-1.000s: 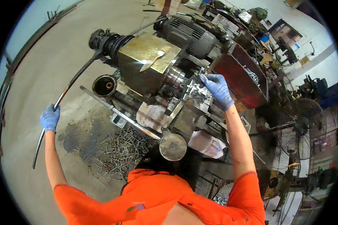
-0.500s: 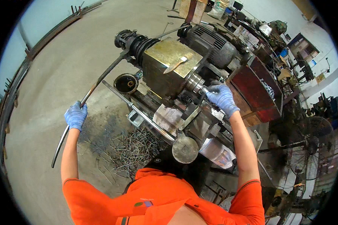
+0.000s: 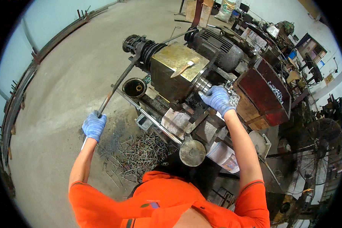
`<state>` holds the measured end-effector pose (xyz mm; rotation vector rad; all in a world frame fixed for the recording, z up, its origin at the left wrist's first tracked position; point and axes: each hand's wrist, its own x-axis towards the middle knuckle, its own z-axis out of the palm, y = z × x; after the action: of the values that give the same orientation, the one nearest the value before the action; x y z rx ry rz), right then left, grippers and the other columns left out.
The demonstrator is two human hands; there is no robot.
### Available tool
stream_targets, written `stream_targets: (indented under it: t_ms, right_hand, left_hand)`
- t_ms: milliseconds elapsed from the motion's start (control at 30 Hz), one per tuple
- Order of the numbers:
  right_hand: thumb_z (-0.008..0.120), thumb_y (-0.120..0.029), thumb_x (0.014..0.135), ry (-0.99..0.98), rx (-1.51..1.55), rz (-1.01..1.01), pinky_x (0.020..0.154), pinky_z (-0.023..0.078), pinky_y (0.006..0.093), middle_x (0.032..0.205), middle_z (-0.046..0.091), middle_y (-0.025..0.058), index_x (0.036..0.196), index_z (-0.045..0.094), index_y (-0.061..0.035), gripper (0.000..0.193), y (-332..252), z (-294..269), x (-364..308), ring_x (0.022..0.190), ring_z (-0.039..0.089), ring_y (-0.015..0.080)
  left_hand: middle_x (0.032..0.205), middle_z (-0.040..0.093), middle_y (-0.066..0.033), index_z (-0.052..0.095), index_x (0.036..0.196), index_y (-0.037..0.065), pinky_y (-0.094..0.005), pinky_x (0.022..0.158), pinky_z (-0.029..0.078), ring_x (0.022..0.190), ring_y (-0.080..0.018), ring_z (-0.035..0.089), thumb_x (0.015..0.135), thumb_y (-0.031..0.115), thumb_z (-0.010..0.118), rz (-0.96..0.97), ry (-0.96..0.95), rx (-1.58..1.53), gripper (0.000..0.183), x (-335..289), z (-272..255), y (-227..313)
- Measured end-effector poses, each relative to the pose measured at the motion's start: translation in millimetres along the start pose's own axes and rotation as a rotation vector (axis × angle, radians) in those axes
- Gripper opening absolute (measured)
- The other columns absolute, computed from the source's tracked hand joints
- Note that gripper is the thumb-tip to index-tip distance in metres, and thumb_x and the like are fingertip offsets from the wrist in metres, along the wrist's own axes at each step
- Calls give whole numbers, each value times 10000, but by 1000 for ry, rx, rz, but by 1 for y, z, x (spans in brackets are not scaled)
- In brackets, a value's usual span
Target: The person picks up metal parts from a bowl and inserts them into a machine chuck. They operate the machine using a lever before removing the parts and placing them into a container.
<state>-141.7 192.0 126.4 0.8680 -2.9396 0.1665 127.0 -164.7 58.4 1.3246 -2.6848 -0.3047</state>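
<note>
My left hand (image 3: 94,126), in a blue-grey knit glove, is closed around a long metal lever (image 3: 119,81). The lever slants up to the pulley end of a small lathe-like machine. At the machine's spindle chuck (image 3: 202,84), a ringed steel cylinder, is my gloved right hand (image 3: 217,99). Its fingers are bent and drawn together; whatever lies between them is hidden. The headstock box (image 3: 167,81) has a brassy top, where a flat paintbrush (image 3: 183,69) with a wooden handle lies.
A dark motor (image 3: 218,49) sits behind the headstock. To the right stands a red-brown metal bin (image 3: 266,91) holding small metal parts. Thin rods (image 3: 140,154) lie heaped on the floor below. A round steel disc (image 3: 192,152) and a fan (image 3: 317,159) are nearer me.
My left hand has swung the lever rightward, closer to the machine. My right hand has shifted slightly left along the chuck's front. The view has moved a little.
</note>
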Motion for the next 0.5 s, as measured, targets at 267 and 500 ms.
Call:
stream_targets:
  t_ms: [267, 500]
  right_hand:
    - [599, -511, 730, -19, -4, 29, 684, 490, 381, 686, 629, 174, 695, 678, -53, 466, 0, 3, -1, 686, 616, 332]
    - [578, -467, 767, 72, -71, 8, 841, 436, 384, 643, 619, 152, 650, 683, -59, 437, 2, -4, -13, 734, 603, 311]
  left_hand:
    - [776, 643, -154, 599, 837, 87, -427, 699, 486, 758, -325, 630, 749, 447, 586, 37, -3, 27, 371, -29, 5, 14]
    - [782, 641, -163, 569, 985, 90, -428, 693, 485, 757, -331, 629, 766, 428, 579, 123, 83, 42, 403, -24, 9, 18]
